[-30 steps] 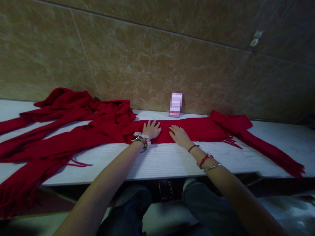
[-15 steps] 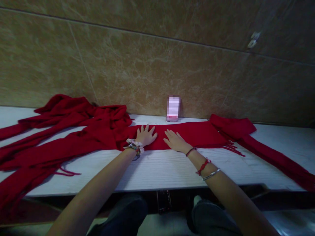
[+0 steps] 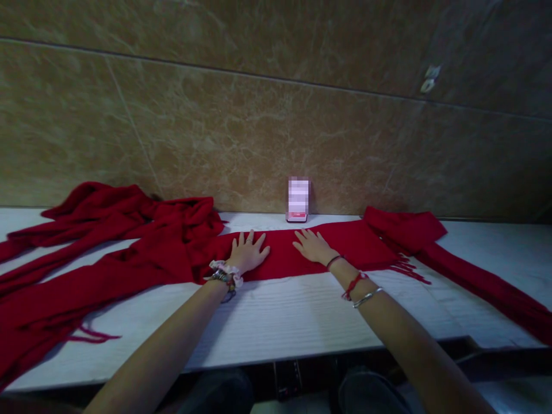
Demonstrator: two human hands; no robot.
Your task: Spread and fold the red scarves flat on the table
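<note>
A red scarf (image 3: 280,253) lies flat across the white table, its fringed end to the right. My left hand (image 3: 248,253) rests palm down on it, fingers spread. To the right, my right hand (image 3: 314,247) also lies palm down on the cloth, its fingers apart. More red cloth (image 3: 181,221) is bunched and rumpled at the left, with long strips running toward the left edge. At the right, a folded red piece (image 3: 405,227) overlaps the scarf's end, and a narrow strip runs from it to the right edge.
A phone (image 3: 298,199) with a blurred screen leans upright against the brown marbled wall (image 3: 241,132) behind the scarf. The white table (image 3: 293,322) has its front edge close to my legs. A small white fixture (image 3: 430,79) is on the wall.
My hands are slightly farther apart on the scarf, the left one shifted a little left. The whole view has shifted, so the table and wall sit slightly lower in the picture.
</note>
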